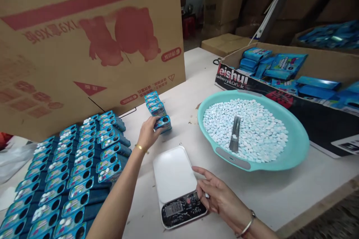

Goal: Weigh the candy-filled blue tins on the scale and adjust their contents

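Note:
My left hand pinches a small blue tin with a round hole in its top, the nearest of a short row of blue tins. Beside the right edge of a white kitchen scale is my right hand. Its index finger stretches toward the scale's plate, while the other fingers curl around a small pale candy; whether more are in the palm is hidden. Nothing rests on the scale's plate, and its display shows digits.
A turquoise basin of pale candies holds a metal scoop. Many holed blue tins stand in rows at left, some with candies on top. A large carton rises behind. An open box of blue packs stands at right.

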`<state>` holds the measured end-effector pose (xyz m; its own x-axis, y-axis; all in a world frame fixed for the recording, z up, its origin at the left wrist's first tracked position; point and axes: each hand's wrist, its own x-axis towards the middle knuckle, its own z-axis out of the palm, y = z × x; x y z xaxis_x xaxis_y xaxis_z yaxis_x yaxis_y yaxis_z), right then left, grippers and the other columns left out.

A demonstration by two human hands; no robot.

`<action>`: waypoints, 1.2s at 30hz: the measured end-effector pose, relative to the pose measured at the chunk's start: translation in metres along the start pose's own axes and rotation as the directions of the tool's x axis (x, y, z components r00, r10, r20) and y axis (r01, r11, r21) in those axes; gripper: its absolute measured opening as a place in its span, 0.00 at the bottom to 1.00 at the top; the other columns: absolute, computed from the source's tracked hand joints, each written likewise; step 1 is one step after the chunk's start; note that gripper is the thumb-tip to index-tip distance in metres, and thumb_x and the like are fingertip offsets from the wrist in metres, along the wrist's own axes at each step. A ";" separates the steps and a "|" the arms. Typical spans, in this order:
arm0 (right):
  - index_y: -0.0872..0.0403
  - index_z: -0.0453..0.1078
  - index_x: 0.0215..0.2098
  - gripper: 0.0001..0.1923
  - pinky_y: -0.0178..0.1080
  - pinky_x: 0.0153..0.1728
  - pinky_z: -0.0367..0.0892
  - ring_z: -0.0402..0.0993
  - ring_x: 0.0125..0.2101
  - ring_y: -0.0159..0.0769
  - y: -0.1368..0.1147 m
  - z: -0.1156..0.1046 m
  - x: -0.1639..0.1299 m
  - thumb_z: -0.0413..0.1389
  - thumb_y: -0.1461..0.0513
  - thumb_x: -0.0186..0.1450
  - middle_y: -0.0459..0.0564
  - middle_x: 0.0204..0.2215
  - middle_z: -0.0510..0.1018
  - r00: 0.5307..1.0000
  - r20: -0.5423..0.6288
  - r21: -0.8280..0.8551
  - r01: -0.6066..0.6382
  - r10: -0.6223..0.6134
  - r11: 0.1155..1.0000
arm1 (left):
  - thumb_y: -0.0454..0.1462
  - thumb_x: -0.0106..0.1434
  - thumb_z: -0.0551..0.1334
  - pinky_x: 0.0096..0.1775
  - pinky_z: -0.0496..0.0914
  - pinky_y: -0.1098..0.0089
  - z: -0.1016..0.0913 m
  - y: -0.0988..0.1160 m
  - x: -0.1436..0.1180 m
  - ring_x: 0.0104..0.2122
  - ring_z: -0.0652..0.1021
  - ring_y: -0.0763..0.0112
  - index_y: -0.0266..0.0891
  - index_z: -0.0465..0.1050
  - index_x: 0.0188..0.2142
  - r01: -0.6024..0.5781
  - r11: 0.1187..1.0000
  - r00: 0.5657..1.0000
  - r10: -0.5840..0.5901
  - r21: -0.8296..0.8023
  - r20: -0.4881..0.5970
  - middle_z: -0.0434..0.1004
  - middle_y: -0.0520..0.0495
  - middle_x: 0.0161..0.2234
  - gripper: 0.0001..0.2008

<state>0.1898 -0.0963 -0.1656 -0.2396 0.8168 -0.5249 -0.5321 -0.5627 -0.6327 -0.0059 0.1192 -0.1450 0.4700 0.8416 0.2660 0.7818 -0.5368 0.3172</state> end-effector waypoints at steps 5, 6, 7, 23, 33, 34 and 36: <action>0.54 0.59 0.53 0.36 0.31 0.16 0.39 0.55 0.15 0.22 0.004 -0.006 -0.001 0.62 0.47 0.53 0.40 0.22 0.68 1.000 -0.020 0.010 -0.017 0.017 1.000 | 0.39 0.59 0.62 0.46 0.62 0.53 0.024 -0.023 0.037 0.47 0.70 0.50 0.37 0.67 0.50 0.102 0.987 0.991 -0.091 0.126 -0.097 0.70 0.35 0.47 0.20; 0.54 0.59 0.53 0.36 0.32 0.16 0.38 0.55 0.15 0.22 0.005 -0.007 -0.002 0.62 0.46 0.53 0.40 0.22 0.68 0.999 -0.024 0.006 -0.023 0.023 1.000 | 0.40 0.60 0.62 0.47 0.61 0.52 0.024 -0.022 0.034 0.49 0.69 0.48 0.37 0.66 0.52 0.124 0.982 0.987 -0.107 0.145 -0.119 0.68 0.33 0.50 0.22; 0.54 0.60 0.53 0.36 0.32 0.16 0.37 0.54 0.15 0.22 0.006 -0.008 -0.003 0.62 0.46 0.53 0.41 0.22 0.68 0.999 -0.025 0.001 -0.030 0.030 1.000 | 0.41 0.60 0.62 0.48 0.61 0.53 0.021 -0.019 0.028 0.50 0.67 0.48 0.37 0.64 0.54 0.132 0.978 0.984 -0.110 0.160 -0.139 0.65 0.33 0.52 0.23; 0.53 0.72 0.41 0.22 0.29 0.16 0.50 0.60 0.18 0.22 0.019 0.014 -0.031 0.67 0.54 0.51 0.44 0.26 0.73 0.979 0.026 0.027 -0.204 0.203 0.979 | 0.37 0.65 0.56 0.50 0.60 0.50 -0.073 0.006 -0.190 0.53 0.67 0.49 0.39 0.73 0.34 0.238 0.734 0.964 -0.258 0.636 -0.063 0.67 0.39 0.54 0.08; 0.59 0.75 0.32 0.22 0.29 0.36 0.70 0.76 0.29 0.28 0.021 -0.015 -0.049 0.73 0.59 0.42 0.51 0.28 0.80 0.988 -0.083 0.084 -0.124 0.131 0.989 | 0.38 0.66 0.56 0.34 0.65 0.65 -0.074 0.113 -0.118 0.35 0.73 0.65 0.37 0.71 0.34 -0.158 0.923 0.955 0.053 0.352 0.291 0.72 0.44 0.38 0.09; 0.59 0.75 0.32 0.21 0.29 0.35 0.70 0.77 0.29 0.29 0.021 -0.017 -0.051 0.73 0.59 0.42 0.50 0.28 0.80 0.988 -0.089 0.079 -0.119 0.126 0.990 | 0.38 0.66 0.56 0.34 0.65 0.65 -0.066 0.120 -0.112 0.35 0.73 0.64 0.38 0.71 0.34 -0.194 0.919 0.943 0.077 0.344 0.325 0.72 0.44 0.38 0.08; 0.58 0.74 0.31 0.20 0.29 0.34 0.71 0.77 0.29 0.29 0.020 -0.022 -0.055 0.72 0.58 0.43 0.50 0.27 0.80 0.989 -0.097 0.068 -0.108 0.114 0.992 | 0.36 0.66 0.56 0.34 0.65 0.65 -0.052 0.130 -0.103 0.35 0.73 0.64 0.37 0.71 0.34 -0.250 0.907 0.917 0.109 0.339 0.385 0.72 0.44 0.39 0.07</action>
<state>0.2106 -0.1546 -0.1620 -0.2187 0.7310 -0.6464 -0.5569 -0.6374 -0.5325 0.0261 -0.0400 -0.0840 0.6738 0.7355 -0.0716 0.7303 -0.6775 -0.0870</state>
